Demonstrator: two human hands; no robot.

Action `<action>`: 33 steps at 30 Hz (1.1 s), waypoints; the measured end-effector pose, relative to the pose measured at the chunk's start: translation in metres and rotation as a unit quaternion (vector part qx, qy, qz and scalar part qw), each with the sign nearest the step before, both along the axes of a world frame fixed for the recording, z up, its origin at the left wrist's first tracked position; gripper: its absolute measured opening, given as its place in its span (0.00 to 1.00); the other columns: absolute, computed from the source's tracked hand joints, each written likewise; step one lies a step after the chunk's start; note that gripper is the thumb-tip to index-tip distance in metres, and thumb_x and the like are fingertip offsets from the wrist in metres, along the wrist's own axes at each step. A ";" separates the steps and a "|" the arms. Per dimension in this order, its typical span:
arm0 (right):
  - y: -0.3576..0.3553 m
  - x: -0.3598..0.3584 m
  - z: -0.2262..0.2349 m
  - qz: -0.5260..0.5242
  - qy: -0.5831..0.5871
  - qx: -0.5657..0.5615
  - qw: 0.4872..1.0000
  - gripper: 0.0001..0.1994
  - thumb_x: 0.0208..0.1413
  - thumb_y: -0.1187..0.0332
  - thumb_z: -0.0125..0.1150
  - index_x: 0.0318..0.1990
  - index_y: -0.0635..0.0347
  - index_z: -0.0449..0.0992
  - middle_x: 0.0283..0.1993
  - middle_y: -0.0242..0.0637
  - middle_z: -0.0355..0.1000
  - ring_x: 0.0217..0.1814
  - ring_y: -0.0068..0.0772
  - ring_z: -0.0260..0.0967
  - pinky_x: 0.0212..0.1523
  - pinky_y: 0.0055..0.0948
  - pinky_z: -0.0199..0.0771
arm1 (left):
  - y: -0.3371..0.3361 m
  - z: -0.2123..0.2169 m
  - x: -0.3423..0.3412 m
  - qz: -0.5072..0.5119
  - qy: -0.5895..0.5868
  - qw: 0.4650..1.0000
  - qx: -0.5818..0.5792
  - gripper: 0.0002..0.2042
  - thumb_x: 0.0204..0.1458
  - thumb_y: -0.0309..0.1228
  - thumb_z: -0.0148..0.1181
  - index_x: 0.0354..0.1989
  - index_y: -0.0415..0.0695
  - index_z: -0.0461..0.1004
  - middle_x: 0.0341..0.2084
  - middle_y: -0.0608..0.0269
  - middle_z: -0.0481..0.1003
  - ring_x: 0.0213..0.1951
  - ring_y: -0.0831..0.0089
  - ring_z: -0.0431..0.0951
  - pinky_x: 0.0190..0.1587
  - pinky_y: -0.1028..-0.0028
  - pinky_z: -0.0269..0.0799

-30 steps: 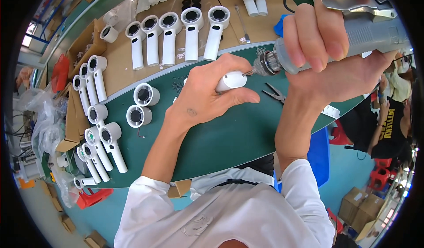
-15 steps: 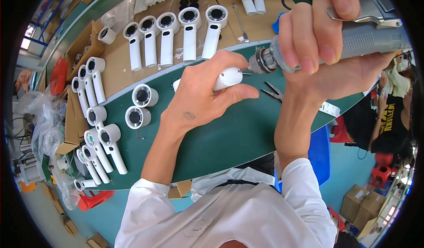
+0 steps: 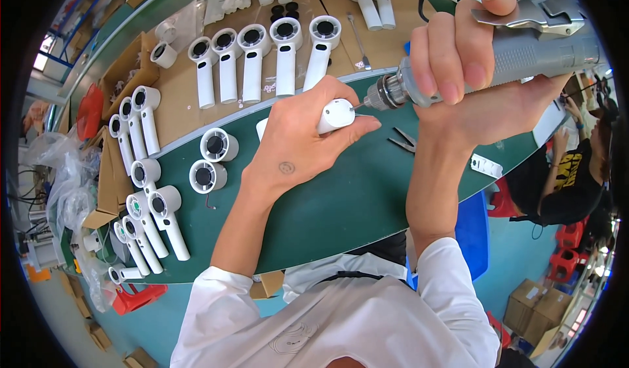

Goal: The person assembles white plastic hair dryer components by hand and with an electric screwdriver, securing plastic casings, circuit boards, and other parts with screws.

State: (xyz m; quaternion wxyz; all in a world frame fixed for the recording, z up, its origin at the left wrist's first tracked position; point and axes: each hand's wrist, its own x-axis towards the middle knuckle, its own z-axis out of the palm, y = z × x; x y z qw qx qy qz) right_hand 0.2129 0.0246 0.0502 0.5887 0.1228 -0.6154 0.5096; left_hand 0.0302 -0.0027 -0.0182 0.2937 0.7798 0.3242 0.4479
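Note:
My left hand (image 3: 282,132) is wrapped round a white handheld fan (image 3: 337,117), whose rounded handle end pokes out between thumb and forefinger. Most of its body is hidden by my palm. A small hole shows in that end face. My right hand (image 3: 458,86) grips a grey electric screwdriver (image 3: 544,57) with a metal lever on its upper side. The thin bit runs from the metal chuck to the handle's end and appears to meet it near the upper edge. On the green table below the chuck lie small pliers (image 3: 403,141) with spread jaws.
Several white handheld fans (image 3: 285,60) stand in a row on cardboard beyond my left hand. More fans (image 3: 167,224) lie at the left. Two loose fan heads (image 3: 208,176) sit near my left wrist. A white strip-like part (image 3: 486,165) rests by the right table edge. A person (image 3: 567,178) works at far right.
The handle end has turned so more of its face shows, and the bit is more visible against it. The screwdriver and right hand have shifted slightly left. Both grips are kept.

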 end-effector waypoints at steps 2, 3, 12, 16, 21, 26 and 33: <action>-0.003 -0.003 0.000 -0.017 0.015 -0.016 1.000 0.38 0.57 0.36 0.31 0.51 0.65 0.69 0.20 0.27 0.60 0.16 0.25 0.58 0.17 0.26 0.59 | 0.000 0.004 -0.001 0.001 0.006 1.000 0.003 0.18 0.42 0.36 0.73 0.34 0.41 0.72 0.19 0.58 0.73 0.19 0.66 0.71 0.23 0.72 0.67; -0.004 -0.003 -0.001 -0.017 0.027 -0.014 0.999 0.38 0.58 0.36 0.31 0.51 0.65 0.68 0.20 0.27 0.60 0.17 0.25 0.58 0.18 0.26 0.60 | -0.001 0.008 -0.001 -0.009 0.019 1.000 -0.016 0.18 0.42 0.38 0.73 0.35 0.40 0.72 0.19 0.57 0.73 0.19 0.65 0.72 0.22 0.72 0.67; -0.021 -0.024 -0.001 -0.062 0.105 -0.089 0.989 0.36 0.60 0.39 0.27 0.51 0.67 0.66 0.19 0.30 0.61 0.15 0.30 0.59 0.17 0.32 0.62 | -0.001 0.004 -0.004 -0.013 0.062 0.998 0.005 0.23 0.45 0.46 0.69 0.38 0.39 0.71 0.20 0.52 0.74 0.18 0.60 0.74 0.21 0.69 0.66; 0.001 -0.008 -0.001 0.005 0.016 0.001 1.000 0.38 0.55 0.34 0.33 0.50 0.63 0.69 0.21 0.27 0.64 0.17 0.26 0.62 0.20 0.27 0.64 | -0.001 0.004 -0.004 0.000 0.080 0.996 0.038 0.23 0.45 0.46 0.68 0.38 0.39 0.71 0.20 0.52 0.74 0.18 0.58 0.74 0.21 0.68 0.66; -0.002 -0.008 -0.002 -0.018 0.016 -0.014 1.000 0.37 0.54 0.32 0.34 0.46 0.60 0.71 0.21 0.27 0.65 0.17 0.26 0.64 0.19 0.27 0.64 | -0.001 0.005 -0.003 0.001 0.075 0.997 0.036 0.23 0.45 0.46 0.68 0.37 0.39 0.71 0.19 0.52 0.74 0.19 0.57 0.73 0.21 0.67 0.66; -0.001 -0.005 -0.005 -0.028 0.027 -0.018 0.999 0.38 0.53 0.31 0.34 0.46 0.61 0.70 0.20 0.26 0.65 0.16 0.25 0.63 0.18 0.26 0.63 | 0.000 0.005 -0.003 -0.001 0.084 0.996 0.032 0.23 0.45 0.47 0.68 0.37 0.40 0.70 0.19 0.52 0.74 0.19 0.56 0.73 0.21 0.67 0.66; -0.013 -0.003 -0.001 -0.052 0.087 -0.037 0.994 0.35 0.58 0.37 0.34 0.48 0.64 0.70 0.20 0.27 0.61 0.15 0.23 0.57 0.17 0.24 0.59 | -0.002 0.010 -0.005 0.001 0.036 0.998 -0.050 0.18 0.44 0.38 0.71 0.38 0.41 0.72 0.21 0.56 0.75 0.20 0.66 0.75 0.23 0.72 0.68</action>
